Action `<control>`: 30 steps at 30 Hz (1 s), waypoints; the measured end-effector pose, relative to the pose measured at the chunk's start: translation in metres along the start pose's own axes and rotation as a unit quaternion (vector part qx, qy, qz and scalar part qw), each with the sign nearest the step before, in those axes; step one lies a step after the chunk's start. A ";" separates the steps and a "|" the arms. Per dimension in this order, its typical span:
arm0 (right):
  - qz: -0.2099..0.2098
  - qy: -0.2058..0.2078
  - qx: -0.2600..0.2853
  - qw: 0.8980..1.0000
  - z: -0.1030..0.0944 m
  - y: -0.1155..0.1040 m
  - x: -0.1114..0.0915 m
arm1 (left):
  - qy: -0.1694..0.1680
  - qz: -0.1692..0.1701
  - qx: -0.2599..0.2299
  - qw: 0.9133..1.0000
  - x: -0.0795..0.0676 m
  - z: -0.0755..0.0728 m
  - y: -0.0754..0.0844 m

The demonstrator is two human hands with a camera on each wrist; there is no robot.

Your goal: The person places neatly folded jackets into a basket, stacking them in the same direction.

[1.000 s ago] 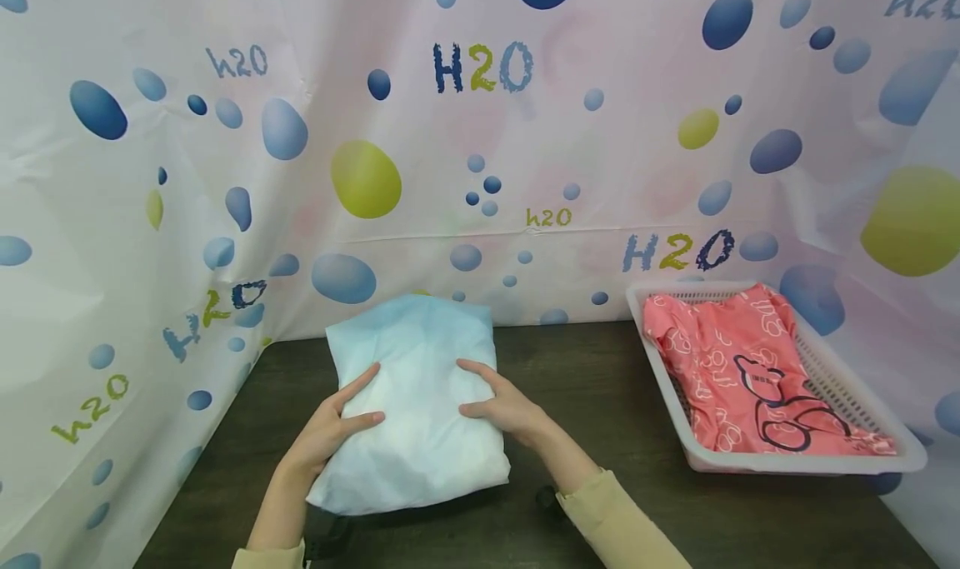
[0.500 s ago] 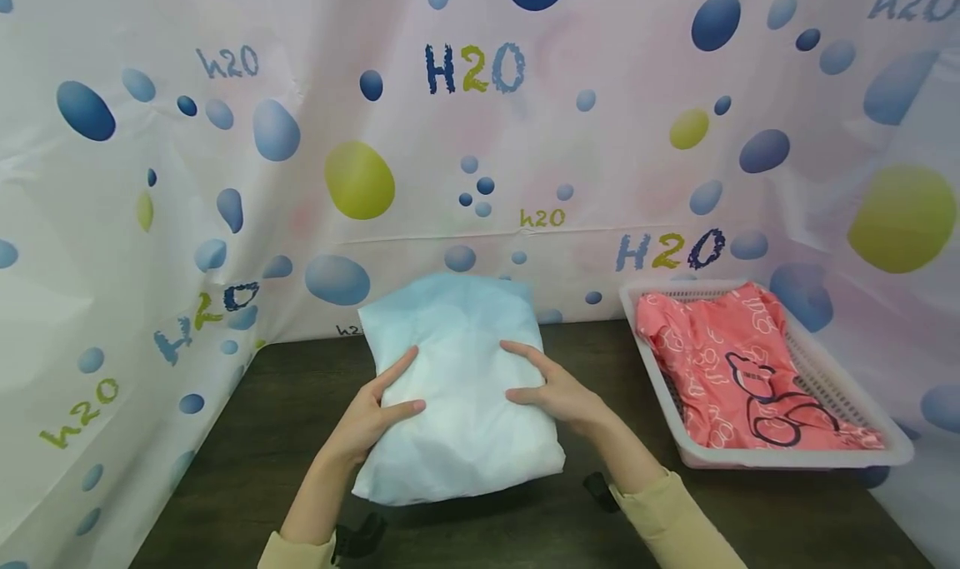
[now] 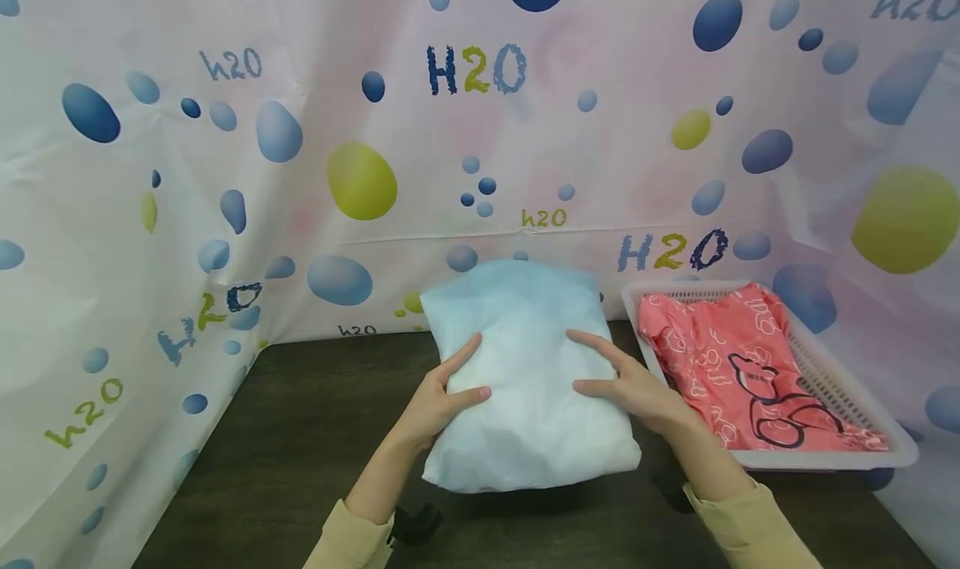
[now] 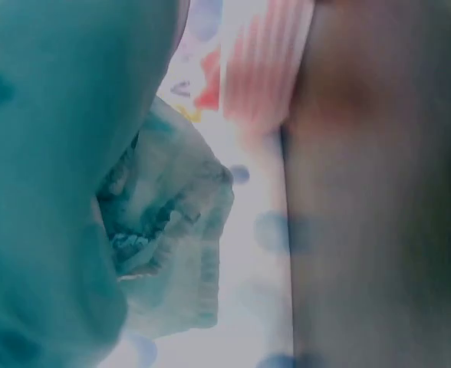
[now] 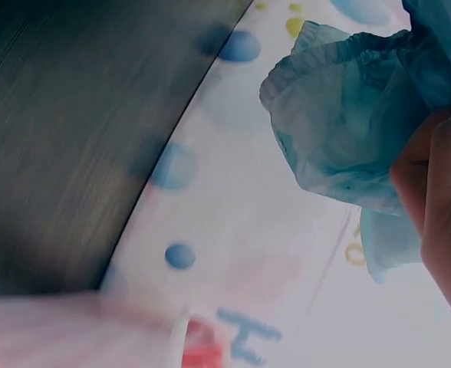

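Observation:
A folded garment (image 3: 532,394), pale blue at its far end and white nearer me, is held raised over the dark table in the head view. My left hand (image 3: 438,398) grips its left side, thumb on top, with some fingers hidden beneath. On the opposite side my right hand (image 3: 633,386) holds it the same way. In the left wrist view the garment (image 4: 49,184) fills the left part, with a crumpled fold of thin fabric hanging from it. A loose gathered edge of the garment (image 5: 340,115) shows beside my right hand (image 5: 448,207) in the right wrist view.
A white plastic basket (image 3: 817,461) stands on the right of the dark table (image 3: 300,452). Inside lies a coral-pink garment (image 3: 720,361) with a dark bear outline. A white sheet (image 3: 450,19) printed with dots and H2O lettering hangs behind and at the sides.
Both hands have carried the folded garment to the right, closer to the basket, and slightly up in the view. The basket and pink garment have stayed in place.

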State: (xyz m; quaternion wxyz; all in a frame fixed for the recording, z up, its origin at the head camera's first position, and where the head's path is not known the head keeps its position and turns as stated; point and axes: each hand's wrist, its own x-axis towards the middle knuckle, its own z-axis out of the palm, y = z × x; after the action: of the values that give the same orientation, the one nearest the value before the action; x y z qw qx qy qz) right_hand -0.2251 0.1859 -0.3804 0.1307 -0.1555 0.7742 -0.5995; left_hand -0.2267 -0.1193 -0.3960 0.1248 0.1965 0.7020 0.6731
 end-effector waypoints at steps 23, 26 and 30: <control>0.030 0.067 -0.160 0.984 -0.173 0.009 -0.068 | -0.062 0.046 -0.038 0.996 0.129 0.162 -0.002; 0.031 0.090 -0.180 0.979 -0.194 0.015 -0.076 | -0.070 0.053 -0.044 0.995 0.144 0.184 -0.001; 0.014 0.130 -0.213 0.968 -0.216 0.024 -0.085 | -0.074 0.056 -0.058 0.994 0.161 0.208 0.003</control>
State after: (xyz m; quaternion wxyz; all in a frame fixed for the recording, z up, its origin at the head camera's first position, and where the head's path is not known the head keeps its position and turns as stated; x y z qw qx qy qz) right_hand -0.2332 0.4174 -0.3486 0.0005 -0.0896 0.8966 -0.4336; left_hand -0.2785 0.1384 -0.3921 0.1498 0.2770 0.6388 0.7020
